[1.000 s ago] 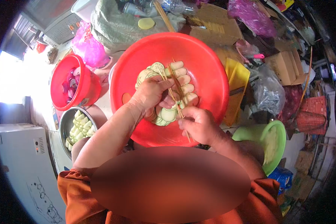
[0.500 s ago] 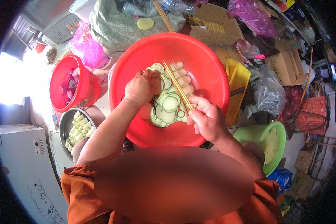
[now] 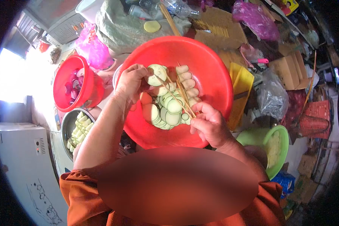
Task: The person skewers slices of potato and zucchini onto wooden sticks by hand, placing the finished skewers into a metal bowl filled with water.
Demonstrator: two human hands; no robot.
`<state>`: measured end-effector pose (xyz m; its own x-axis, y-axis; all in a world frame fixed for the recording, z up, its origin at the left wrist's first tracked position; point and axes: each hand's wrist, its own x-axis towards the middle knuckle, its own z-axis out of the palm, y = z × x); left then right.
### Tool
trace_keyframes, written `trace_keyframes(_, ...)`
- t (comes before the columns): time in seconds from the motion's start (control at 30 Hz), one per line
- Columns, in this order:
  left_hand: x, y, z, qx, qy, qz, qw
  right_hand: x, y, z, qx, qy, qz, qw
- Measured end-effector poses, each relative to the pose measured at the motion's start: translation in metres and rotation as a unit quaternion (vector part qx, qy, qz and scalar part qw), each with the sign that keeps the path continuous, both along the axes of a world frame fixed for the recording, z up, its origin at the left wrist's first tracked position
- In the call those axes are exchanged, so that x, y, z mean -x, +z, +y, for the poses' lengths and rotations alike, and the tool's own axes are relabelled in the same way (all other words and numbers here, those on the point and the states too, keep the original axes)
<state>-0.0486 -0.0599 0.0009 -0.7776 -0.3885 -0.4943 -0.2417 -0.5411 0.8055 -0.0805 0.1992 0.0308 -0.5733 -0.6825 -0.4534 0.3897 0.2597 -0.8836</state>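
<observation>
My left hand (image 3: 132, 81) is pinched on the edge of a round, pale vegetable slice (image 3: 154, 80) with a thin green rim, held up over the left side of a big red basin (image 3: 211, 71). In my right hand (image 3: 211, 123) is a bundle of thin wooden skewers (image 3: 185, 98), gripped near the lower ends. One of them fans out to the left, and its tip overlaps the slice in this view. Under the hands lies a heap of round green-rimmed slices (image 3: 174, 107). A row of smaller pale pieces (image 3: 188, 83) runs along the skewers' right side.
Left of the basin stand a red bucket (image 3: 87, 90) of purple onion pieces and a grey bowl (image 3: 66, 126) of pale chunks. A green tub (image 3: 284, 145) is at right. Behind lie a woven sack (image 3: 115, 32), cardboard (image 3: 222, 28) with skewers, and plastic bags (image 3: 254, 19).
My left hand has lifted from the heap toward the upper left with a slice in its fingers. One skewer now angles away from the bundle toward that slice.
</observation>
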Motion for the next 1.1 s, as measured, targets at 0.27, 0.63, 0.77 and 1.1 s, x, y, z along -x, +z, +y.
trace_keyframes(0.27,-0.004,-0.003,-0.002,-0.082,0.058,0.054,0.994,-0.006,0.004,-0.001,0.025,-0.013,-0.024,0.999)
trace_keyframes(0.63,-0.009,0.009,0.019,0.026,0.023,0.053,0.998,-0.001,-0.002,0.0,0.038,-0.015,-0.014,0.999)
trace_keyframes(0.77,-0.008,0.009,0.026,0.023,0.038,0.028,0.999,-0.004,-0.003,-0.001,0.033,-0.002,0.026,0.999)
trace_keyframes(1.1,-0.007,0.004,0.037,-0.021,0.007,0.053,0.998,-0.004,-0.003,-0.001,0.035,-0.005,0.041,0.999)
